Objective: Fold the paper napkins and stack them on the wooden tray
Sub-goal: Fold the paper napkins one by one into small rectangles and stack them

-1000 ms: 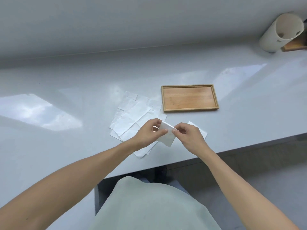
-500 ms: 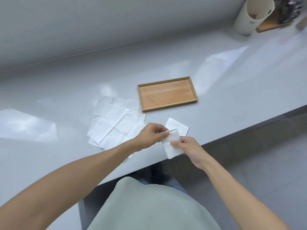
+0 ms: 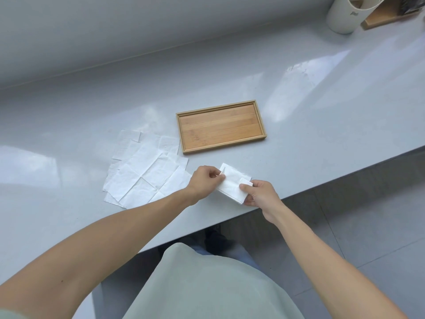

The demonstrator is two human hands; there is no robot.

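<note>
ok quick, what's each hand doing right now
Left hand: pinching the folded napkin at its left edge.
Right hand: gripping the same napkin's right end.

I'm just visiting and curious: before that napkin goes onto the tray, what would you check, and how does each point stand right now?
1. Both hands grip the napkin: ok, left hand pinches one end, right hand the other.
2. Napkin folded: ok, though whether the folding is finished, cannot tell.
3. Edges lined up: cannot tell.
4. Tray has room: ok, nothing lies in it.
5. Path to tray free: ok.
6. Unfolded pile out of the way: ok, left of the tray.
</note>
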